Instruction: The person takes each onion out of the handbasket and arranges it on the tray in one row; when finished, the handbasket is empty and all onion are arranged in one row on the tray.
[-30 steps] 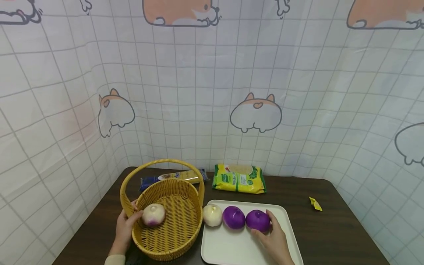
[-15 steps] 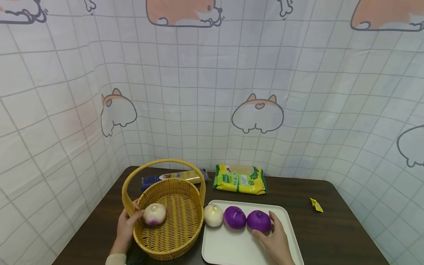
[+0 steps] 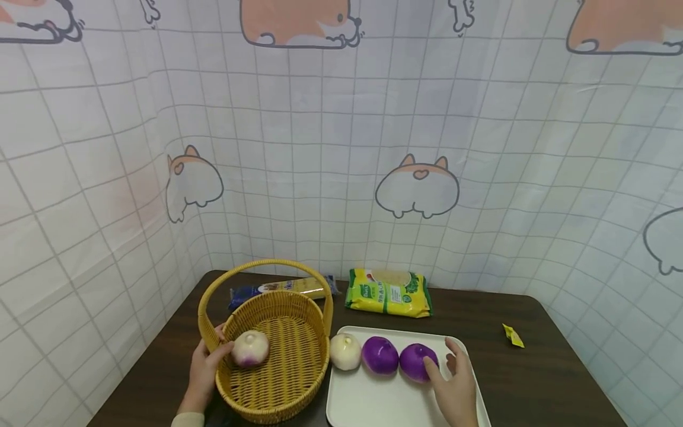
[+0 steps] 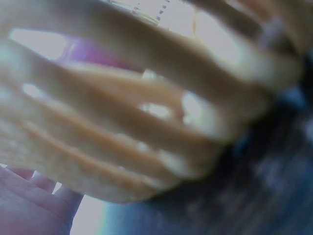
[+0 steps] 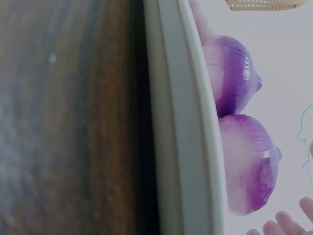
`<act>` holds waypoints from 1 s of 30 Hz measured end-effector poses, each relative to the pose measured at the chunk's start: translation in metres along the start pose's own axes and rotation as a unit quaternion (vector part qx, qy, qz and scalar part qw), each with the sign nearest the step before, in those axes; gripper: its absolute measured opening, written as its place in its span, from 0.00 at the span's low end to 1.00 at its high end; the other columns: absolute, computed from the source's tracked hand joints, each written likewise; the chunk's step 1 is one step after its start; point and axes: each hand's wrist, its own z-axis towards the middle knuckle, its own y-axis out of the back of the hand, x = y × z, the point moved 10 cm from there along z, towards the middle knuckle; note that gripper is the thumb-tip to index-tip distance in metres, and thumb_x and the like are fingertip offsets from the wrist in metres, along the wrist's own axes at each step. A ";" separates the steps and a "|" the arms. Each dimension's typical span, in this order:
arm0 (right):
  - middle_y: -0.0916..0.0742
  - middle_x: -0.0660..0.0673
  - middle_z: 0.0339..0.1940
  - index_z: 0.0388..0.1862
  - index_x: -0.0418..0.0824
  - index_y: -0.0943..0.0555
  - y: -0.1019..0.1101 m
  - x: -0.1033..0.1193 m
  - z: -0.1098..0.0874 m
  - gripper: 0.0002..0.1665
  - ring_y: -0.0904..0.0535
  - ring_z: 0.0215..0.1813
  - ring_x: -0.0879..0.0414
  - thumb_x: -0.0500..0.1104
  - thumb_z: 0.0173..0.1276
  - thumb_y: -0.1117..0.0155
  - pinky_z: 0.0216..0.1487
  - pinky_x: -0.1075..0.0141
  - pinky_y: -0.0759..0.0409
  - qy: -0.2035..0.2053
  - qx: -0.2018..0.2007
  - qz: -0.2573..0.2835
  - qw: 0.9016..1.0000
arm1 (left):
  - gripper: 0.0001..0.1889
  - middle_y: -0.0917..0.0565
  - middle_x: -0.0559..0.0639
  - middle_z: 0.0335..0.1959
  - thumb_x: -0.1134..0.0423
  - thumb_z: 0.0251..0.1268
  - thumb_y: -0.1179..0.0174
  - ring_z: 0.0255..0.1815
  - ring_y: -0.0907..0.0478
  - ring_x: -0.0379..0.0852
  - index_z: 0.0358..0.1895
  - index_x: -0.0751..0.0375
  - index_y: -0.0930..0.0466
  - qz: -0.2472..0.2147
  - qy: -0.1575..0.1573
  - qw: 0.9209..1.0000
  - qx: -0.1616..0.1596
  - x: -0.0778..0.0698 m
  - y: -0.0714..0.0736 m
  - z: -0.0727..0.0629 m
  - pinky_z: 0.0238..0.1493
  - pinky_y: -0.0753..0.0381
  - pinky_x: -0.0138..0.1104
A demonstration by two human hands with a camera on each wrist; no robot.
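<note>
At the left of the head view my left hand [image 3: 205,365] grips the side of a yellow wicker basket [image 3: 293,373], thumb over the rim beside the handle's foot. The left wrist view has the weave [image 4: 122,103] large and blurred. In the basket lies a white turnip [image 3: 251,348] with a purple patch. A row on the white tray [image 3: 368,403] holds a white turnip [image 3: 345,351], a purple turnip [image 3: 380,356] and another purple turnip [image 3: 413,363]. My right hand [image 3: 456,385] hovers by that last one, fingers spread, thumb overlapping it; the right wrist view has its fingertips [image 5: 286,223] apart from the turnip.
Behind the basket lies a blue and yellow packet [image 3: 299,286]. A yellow-green food bag [image 3: 389,293] rests behind the tray. A small yellow wrapper [image 3: 513,335] sits on the dark table [image 3: 533,385] at right. A grid-patterned curtain [image 3: 331,178] hangs around the table.
My right hand has let go of the rightmost purple turnip, fingers lifting off and moving right. The left hand stays on the basket. The head view has shifted slightly.
</note>
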 end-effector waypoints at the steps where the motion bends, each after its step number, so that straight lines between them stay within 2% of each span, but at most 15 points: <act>1: 0.28 0.34 0.65 0.68 0.36 0.33 0.003 0.003 0.000 0.35 0.31 0.64 0.36 0.39 0.64 0.31 0.67 0.45 0.33 0.006 -0.012 0.002 1.000 | 0.16 0.33 0.63 0.67 0.69 0.67 0.42 0.53 0.28 0.30 0.48 0.74 0.37 0.000 0.001 1.000 0.001 0.000 -0.001 0.000 0.49 0.27 0.18; 3: 0.26 0.36 0.62 0.65 0.37 0.30 0.007 0.009 -0.001 0.32 0.29 0.62 0.40 0.37 0.64 0.32 0.66 0.50 0.30 0.018 -0.030 0.000 0.999 | 0.16 0.33 0.61 0.66 0.69 0.67 0.42 0.53 0.28 0.30 0.49 0.74 0.37 0.000 0.003 1.000 0.001 0.000 -0.001 0.000 0.50 0.27 0.18; 6: 0.23 0.40 0.60 0.62 0.37 0.27 0.009 0.021 -0.003 0.28 0.27 0.58 0.47 0.35 0.63 0.32 0.61 0.67 0.26 0.044 -0.047 0.009 0.998 | 0.15 0.31 0.55 0.65 0.69 0.67 0.41 0.53 0.27 0.28 0.48 0.74 0.36 0.001 0.010 1.000 0.000 0.000 0.000 0.000 0.50 0.27 0.19; 8: 0.21 0.42 0.59 0.60 0.38 0.26 0.008 0.032 -0.006 0.26 0.25 0.57 0.49 0.34 0.63 0.32 0.56 0.78 0.27 0.061 -0.048 0.018 0.997 | 0.15 0.30 0.52 0.64 0.68 0.67 0.41 0.53 0.27 0.27 0.48 0.73 0.36 0.003 0.012 1.000 0.001 0.000 0.000 0.000 0.50 0.27 0.19; 10: 0.19 0.44 0.58 0.59 0.38 0.24 0.004 0.042 -0.008 0.24 0.23 0.55 0.51 0.34 0.64 0.32 0.52 0.83 0.28 0.075 -0.037 0.030 0.996 | 0.15 0.30 0.52 0.64 0.68 0.67 0.41 0.53 0.27 0.27 0.48 0.73 0.36 0.003 0.011 1.000 0.001 0.000 -0.001 0.001 0.50 0.26 0.19; 16: 0.19 0.46 0.55 0.56 0.41 0.22 -0.024 0.071 -0.016 0.20 0.22 0.51 0.57 0.32 0.64 0.33 0.51 0.72 0.21 0.094 0.032 0.063 0.993 | 0.17 0.33 0.59 0.67 0.68 0.67 0.42 0.53 0.27 0.28 0.49 0.75 0.37 -0.001 0.008 1.000 0.004 -0.001 -0.001 0.002 0.49 0.27 0.18; 20: 0.20 0.48 0.55 0.54 0.42 0.21 -0.051 0.086 -0.022 0.20 0.23 0.53 0.51 0.31 0.63 0.33 0.50 0.70 0.20 0.097 0.082 0.094 0.987 | 0.17 0.33 0.60 0.67 0.69 0.67 0.42 0.54 0.28 0.29 0.50 0.75 0.38 -0.004 0.014 1.000 0.004 0.000 -0.001 0.002 0.49 0.26 0.18; 23: 0.19 0.48 0.52 0.52 0.44 0.20 -0.073 0.099 -0.030 0.21 0.23 0.52 0.50 0.29 0.61 0.33 0.50 0.68 0.18 0.106 0.124 0.119 0.979 | 0.17 0.33 0.59 0.66 0.70 0.67 0.43 0.54 0.28 0.30 0.50 0.74 0.38 -0.004 0.017 1.000 0.002 0.002 0.000 0.001 0.49 0.26 0.19; 26: 0.19 0.49 0.49 0.50 0.49 0.20 -0.092 0.114 -0.039 0.20 0.23 0.50 0.52 0.31 0.61 0.32 0.50 0.65 0.18 0.129 0.166 0.120 0.970 | 0.17 0.33 0.58 0.65 0.69 0.67 0.42 0.54 0.28 0.30 0.50 0.74 0.38 0.000 0.018 1.000 0.000 0.002 0.000 0.000 0.49 0.25 0.19; 30: 0.19 0.48 0.52 0.50 0.49 0.20 -0.118 0.129 -0.050 0.17 0.23 0.53 0.52 0.35 0.64 0.32 0.50 0.63 0.17 0.153 0.227 0.121 0.954 | 0.16 0.32 0.58 0.65 0.69 0.67 0.42 0.54 0.28 0.31 0.50 0.74 0.38 -0.001 0.017 1.000 0.000 0.002 -0.001 0.000 0.49 0.25 0.20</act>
